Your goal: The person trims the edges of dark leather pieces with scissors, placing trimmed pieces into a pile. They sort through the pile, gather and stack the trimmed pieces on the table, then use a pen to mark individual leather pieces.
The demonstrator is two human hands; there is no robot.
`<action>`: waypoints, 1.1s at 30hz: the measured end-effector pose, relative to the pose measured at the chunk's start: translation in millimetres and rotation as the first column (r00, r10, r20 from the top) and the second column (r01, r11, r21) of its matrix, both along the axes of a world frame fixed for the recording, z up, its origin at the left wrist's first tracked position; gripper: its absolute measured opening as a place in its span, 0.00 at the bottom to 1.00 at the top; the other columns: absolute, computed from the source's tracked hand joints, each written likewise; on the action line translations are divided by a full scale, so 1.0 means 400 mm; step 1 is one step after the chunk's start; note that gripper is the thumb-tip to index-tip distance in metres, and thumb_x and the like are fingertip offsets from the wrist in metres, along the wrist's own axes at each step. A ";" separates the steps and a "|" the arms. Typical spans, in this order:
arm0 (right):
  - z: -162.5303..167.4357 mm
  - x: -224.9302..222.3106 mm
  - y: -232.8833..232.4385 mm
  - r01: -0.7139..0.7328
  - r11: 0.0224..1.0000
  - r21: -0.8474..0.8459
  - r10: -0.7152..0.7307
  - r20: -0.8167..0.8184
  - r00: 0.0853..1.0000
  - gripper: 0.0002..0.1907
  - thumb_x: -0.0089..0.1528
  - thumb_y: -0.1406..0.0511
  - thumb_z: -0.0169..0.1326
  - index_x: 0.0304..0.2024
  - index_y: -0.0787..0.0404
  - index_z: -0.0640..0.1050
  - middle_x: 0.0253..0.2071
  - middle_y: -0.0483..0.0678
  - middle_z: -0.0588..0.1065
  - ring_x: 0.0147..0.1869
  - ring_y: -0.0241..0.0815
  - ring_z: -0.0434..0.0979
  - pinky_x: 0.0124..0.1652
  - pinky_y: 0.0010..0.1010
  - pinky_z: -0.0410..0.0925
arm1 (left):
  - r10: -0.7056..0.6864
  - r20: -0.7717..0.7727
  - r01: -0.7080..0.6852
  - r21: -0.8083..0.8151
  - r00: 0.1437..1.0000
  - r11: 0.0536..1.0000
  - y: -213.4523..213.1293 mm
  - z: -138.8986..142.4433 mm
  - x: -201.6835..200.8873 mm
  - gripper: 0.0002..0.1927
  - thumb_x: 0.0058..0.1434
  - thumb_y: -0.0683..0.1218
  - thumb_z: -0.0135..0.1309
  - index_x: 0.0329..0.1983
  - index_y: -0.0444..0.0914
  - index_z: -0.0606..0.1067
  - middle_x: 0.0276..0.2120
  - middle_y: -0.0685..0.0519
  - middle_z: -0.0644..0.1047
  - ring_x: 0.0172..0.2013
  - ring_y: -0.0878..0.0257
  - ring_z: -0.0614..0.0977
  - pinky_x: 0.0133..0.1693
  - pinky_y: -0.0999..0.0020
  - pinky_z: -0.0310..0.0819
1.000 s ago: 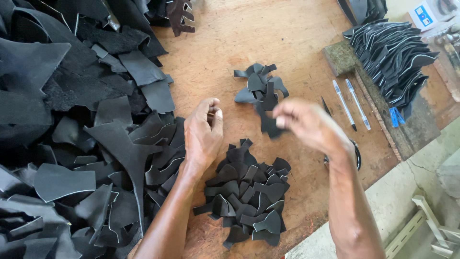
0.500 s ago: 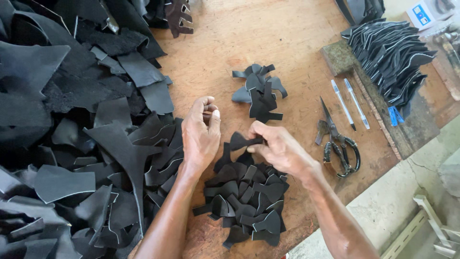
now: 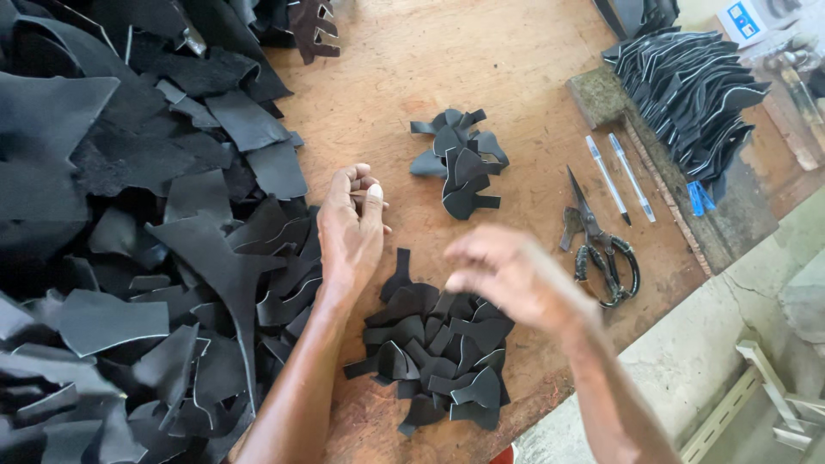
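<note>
The right hand (image 3: pixel 516 279), blurred and seemingly empty, has dropped its black cut piece onto the near pile (image 3: pixel 434 352); the left hand (image 3: pixel 351 228) stays loosely curled, empty.

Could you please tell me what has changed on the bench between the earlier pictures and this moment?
The right hand came back from the far pile, where it was a second ago, toward the near pile; it is now blurred above it, and whether it holds a piece cannot be told. The left hand stayed half-curled by the big heap. Scissors and pens did not move.
</note>
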State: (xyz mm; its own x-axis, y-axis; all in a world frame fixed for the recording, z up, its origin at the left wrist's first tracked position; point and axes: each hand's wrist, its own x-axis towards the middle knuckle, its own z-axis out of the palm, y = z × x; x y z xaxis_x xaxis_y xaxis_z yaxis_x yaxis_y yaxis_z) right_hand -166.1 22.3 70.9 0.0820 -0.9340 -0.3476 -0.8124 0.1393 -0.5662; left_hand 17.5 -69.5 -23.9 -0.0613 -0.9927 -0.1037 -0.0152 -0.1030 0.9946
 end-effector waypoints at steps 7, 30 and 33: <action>-0.014 0.025 0.062 -0.196 0.893 -0.405 0.202 -0.028 0.979 0.09 0.55 0.63 0.63 0.36 0.59 0.82 0.37 0.49 0.78 0.46 0.47 0.76 0.46 0.37 0.69 | -0.001 0.012 0.001 -0.046 1.000 0.999 -0.001 -0.005 -0.002 0.16 0.68 0.43 0.50 0.57 0.32 0.71 0.40 0.51 0.78 0.35 0.67 0.81 0.29 0.72 0.82; -0.045 -0.104 0.047 0.224 0.945 -0.239 -0.222 0.036 0.974 0.12 0.63 0.64 0.57 0.49 0.57 0.81 0.42 0.46 0.82 0.42 0.37 0.83 0.39 0.26 0.76 | -0.027 0.056 0.031 -0.068 0.998 0.997 0.002 -0.005 0.004 0.15 0.69 0.43 0.50 0.57 0.32 0.71 0.41 0.51 0.78 0.36 0.67 0.81 0.31 0.71 0.83; -0.028 -0.074 0.120 0.174 0.975 -0.140 -0.172 0.029 0.985 0.17 0.57 0.61 0.64 0.49 0.55 0.82 0.43 0.45 0.81 0.46 0.38 0.82 0.44 0.30 0.75 | -0.024 0.068 0.028 -0.067 0.997 0.997 0.006 -0.001 0.004 0.15 0.68 0.42 0.51 0.57 0.32 0.71 0.41 0.51 0.78 0.35 0.67 0.80 0.31 0.71 0.83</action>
